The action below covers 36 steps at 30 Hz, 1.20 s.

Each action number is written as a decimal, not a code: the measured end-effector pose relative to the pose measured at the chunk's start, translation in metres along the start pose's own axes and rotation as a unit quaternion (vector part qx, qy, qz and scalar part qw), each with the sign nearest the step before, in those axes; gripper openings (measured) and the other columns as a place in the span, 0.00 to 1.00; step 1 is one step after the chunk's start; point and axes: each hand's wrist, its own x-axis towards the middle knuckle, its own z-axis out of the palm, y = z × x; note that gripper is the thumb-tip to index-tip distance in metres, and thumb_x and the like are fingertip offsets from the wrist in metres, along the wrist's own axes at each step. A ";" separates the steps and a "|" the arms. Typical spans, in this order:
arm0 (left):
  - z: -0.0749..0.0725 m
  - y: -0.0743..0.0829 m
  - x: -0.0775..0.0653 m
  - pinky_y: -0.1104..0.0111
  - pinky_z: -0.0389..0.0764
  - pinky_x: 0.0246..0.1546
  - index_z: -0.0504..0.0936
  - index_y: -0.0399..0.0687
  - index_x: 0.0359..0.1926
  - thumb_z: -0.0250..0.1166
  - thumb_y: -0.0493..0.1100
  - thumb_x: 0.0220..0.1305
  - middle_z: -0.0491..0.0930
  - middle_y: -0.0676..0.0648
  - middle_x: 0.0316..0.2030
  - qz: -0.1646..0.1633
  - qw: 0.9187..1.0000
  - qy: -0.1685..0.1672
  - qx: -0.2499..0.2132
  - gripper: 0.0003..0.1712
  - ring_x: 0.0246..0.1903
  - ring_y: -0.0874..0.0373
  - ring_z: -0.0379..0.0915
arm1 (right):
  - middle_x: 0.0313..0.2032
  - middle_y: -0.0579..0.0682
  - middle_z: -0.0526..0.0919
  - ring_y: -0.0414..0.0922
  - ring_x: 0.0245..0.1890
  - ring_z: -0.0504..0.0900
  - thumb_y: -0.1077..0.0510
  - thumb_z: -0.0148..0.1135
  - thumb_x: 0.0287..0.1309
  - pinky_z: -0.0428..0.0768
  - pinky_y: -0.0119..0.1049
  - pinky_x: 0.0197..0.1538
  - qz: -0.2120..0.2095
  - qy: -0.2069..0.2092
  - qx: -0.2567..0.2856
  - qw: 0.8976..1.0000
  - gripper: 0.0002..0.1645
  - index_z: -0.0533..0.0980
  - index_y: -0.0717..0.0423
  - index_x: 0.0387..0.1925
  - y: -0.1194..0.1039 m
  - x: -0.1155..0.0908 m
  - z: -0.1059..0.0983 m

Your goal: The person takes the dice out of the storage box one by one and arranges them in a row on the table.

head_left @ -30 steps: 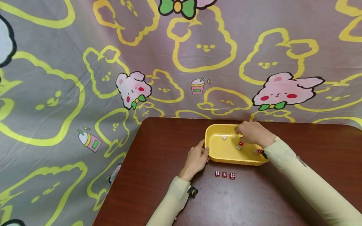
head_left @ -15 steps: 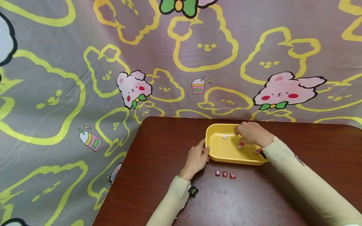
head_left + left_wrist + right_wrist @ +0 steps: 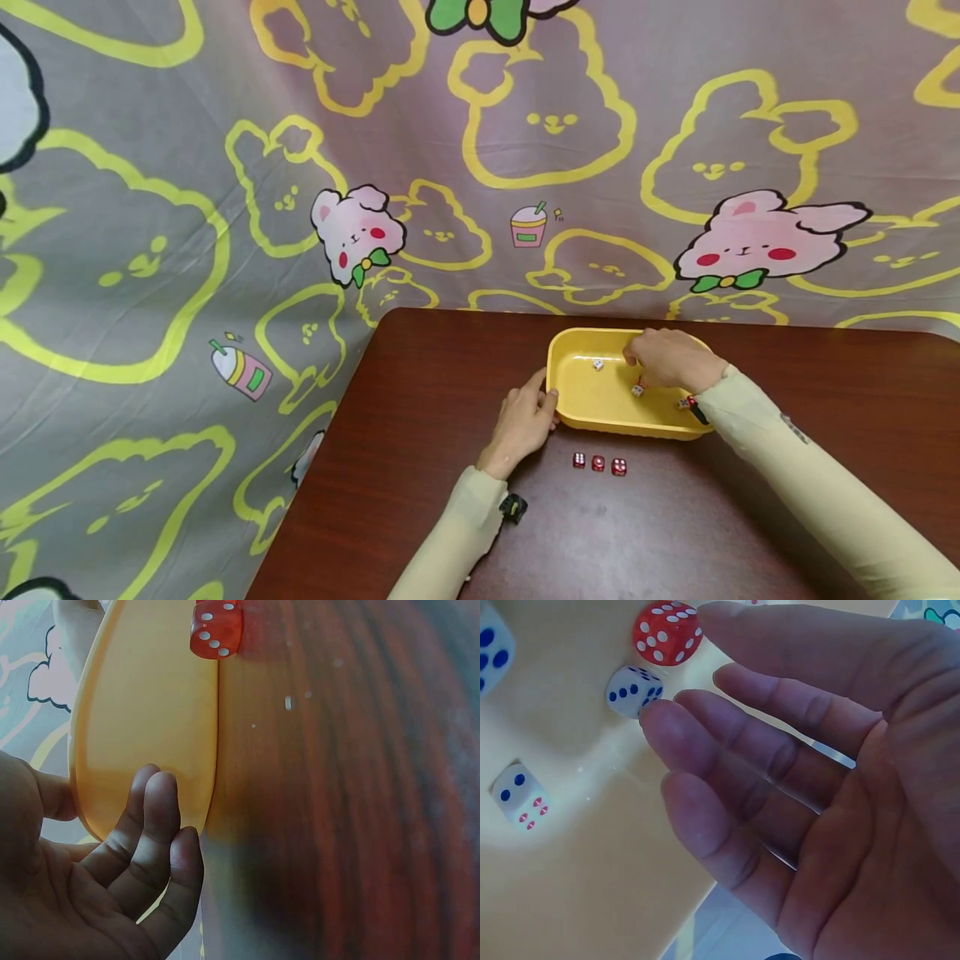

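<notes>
The yellow tray lies on the table, its left end held by my left hand. Bent fingers of that hand rest against the tray's outer end in the left wrist view. My right hand reaches down inside the tray, fingers loosely bent and spread. In the right wrist view its thumb tip overlaps the edge of a red die, and a fingertip sits right at a white die. Another white die lies towards the tray's far left. A white die and a red die sit near the right wrist.
Three red dice stand in a row on the brown table before the tray: left die, middle die, right die. A patterned cloth hangs behind and to the left of the table.
The red die beside my right fingers is more covered by the hand now. Its fingers have shifted slightly; the left hand keeps its hold on the tray, and the view has drifted a little.
</notes>
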 end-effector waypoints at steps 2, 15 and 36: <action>0.001 0.000 0.000 0.74 0.79 0.29 0.68 0.48 0.77 0.53 0.47 0.80 0.87 0.53 0.27 0.000 1.000 0.001 0.002 0.29 0.19 0.71 0.77 | 0.29 0.46 0.79 0.45 0.29 0.73 0.66 0.73 0.45 0.72 0.39 0.33 -0.003 0.001 0.003 1.000 0.11 0.81 0.51 0.31 0.001 0.000 0.002; 0.002 -0.001 0.000 0.74 0.79 0.29 0.67 0.47 0.78 0.53 0.47 0.80 0.87 0.53 0.27 -0.003 1.000 -0.002 -0.001 0.30 0.20 0.71 0.78 | 0.23 0.44 0.67 0.43 0.27 0.67 0.71 0.65 0.43 0.62 0.36 0.31 -0.012 0.018 0.013 1.000 0.16 0.71 0.48 0.19 0.003 0.001 0.010; 0.003 -0.003 -0.001 0.74 0.79 0.29 0.67 0.47 0.78 0.53 0.47 0.80 0.87 0.54 0.27 -0.004 1.000 0.001 0.001 0.30 0.20 0.71 0.78 | 0.19 0.41 0.61 0.40 0.21 0.63 0.74 0.57 0.45 0.56 0.34 0.26 -0.020 0.036 0.037 0.998 0.22 0.66 0.45 0.13 0.005 0.003 0.018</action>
